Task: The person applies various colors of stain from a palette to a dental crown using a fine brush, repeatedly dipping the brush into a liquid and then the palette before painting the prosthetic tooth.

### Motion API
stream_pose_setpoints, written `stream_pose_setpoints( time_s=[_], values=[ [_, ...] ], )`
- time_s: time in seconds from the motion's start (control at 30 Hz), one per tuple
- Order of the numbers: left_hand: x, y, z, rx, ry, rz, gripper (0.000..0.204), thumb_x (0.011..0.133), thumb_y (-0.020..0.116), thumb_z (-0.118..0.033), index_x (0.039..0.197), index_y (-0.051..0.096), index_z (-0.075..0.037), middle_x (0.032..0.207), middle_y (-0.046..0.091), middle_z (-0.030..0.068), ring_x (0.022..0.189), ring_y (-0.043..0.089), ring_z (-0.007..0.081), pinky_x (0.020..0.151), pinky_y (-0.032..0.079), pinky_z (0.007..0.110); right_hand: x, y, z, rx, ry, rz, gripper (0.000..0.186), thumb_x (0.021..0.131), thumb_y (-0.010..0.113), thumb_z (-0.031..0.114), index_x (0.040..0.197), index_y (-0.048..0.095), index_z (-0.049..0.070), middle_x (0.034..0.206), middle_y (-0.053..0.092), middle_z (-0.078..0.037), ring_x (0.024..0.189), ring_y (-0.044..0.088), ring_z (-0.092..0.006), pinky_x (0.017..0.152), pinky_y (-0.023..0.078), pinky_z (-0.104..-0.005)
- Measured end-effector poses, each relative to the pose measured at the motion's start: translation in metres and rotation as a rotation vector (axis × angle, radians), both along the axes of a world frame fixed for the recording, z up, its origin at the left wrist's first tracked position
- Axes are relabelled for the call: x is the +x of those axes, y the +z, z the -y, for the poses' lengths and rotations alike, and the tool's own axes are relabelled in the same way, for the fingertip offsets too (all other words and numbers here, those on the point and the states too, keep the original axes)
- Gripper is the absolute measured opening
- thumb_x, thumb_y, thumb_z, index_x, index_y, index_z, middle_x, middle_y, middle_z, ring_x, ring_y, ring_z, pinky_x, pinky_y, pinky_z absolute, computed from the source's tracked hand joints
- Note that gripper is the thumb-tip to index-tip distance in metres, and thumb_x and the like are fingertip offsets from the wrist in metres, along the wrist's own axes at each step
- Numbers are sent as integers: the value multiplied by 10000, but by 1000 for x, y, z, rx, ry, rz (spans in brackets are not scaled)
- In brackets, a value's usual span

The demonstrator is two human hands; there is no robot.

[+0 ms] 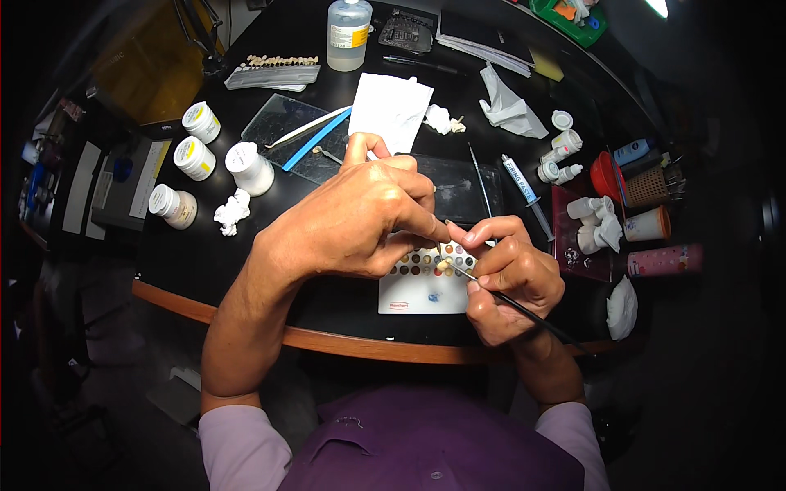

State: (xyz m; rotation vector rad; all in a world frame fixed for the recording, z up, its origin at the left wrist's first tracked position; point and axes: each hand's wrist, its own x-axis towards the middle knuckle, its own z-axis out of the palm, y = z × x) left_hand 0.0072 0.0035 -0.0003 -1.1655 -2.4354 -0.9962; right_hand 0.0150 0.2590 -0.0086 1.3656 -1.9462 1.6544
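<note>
Where the hands meet: small pale piece point(444, 265) at the black stick's point(544, 322) tip, over the white card point(426, 306), the clock's centre.
Right hand point(516, 278): at three o'clock, pinching the stick between thumb and finger.
Left hand point(360, 213): at eleven, fingers curled, blocking sight of some card; cannot tell what it grips.
White jars point(248, 172): ten o'clock.
Bottle point(348, 53): past eleven.
Syringe point(528, 196): between one and two.
Crumpled tissue point(621, 311): three, beyond the right hand.
</note>
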Motion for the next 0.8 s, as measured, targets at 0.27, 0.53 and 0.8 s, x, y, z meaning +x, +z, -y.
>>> stream_pose_setpoints(
  time_s=[0.27, 0.53, 0.8],
  values=[
    [0, 1, 0, -10, 2, 9, 325, 780, 865, -81, 1046, 900, -263, 823, 666, -78, 810, 580, 138, 920, 307, 405, 1, -1, 0, -5, -2, 13, 208, 703, 666, -116, 804, 554, 28, 751, 633, -82, 954, 721, -335, 938, 681, -531],
    [-1, 1, 0, -3, -11, 47, 289, 805, 861, -82, 1040, 901, -244, 804, 669, -70, 804, 586, 139, 938, 310, 412, 1, 1, -1, -23, 6, 25, 205, 705, 671, -112, 803, 559, 30, 746, 640, -80, 955, 718, -325, 935, 682, -528],
    [0, 0, 1, 2, -15, 65, 303, 798, 856, -75, 1043, 899, -247, 809, 687, -68, 810, 594, 137, 963, 318, 423, 2, 1, 1, -29, 6, 16, 188, 713, 679, -94, 795, 563, 29, 746, 644, -80, 952, 718, -317, 938, 685, -530]
  ],
)
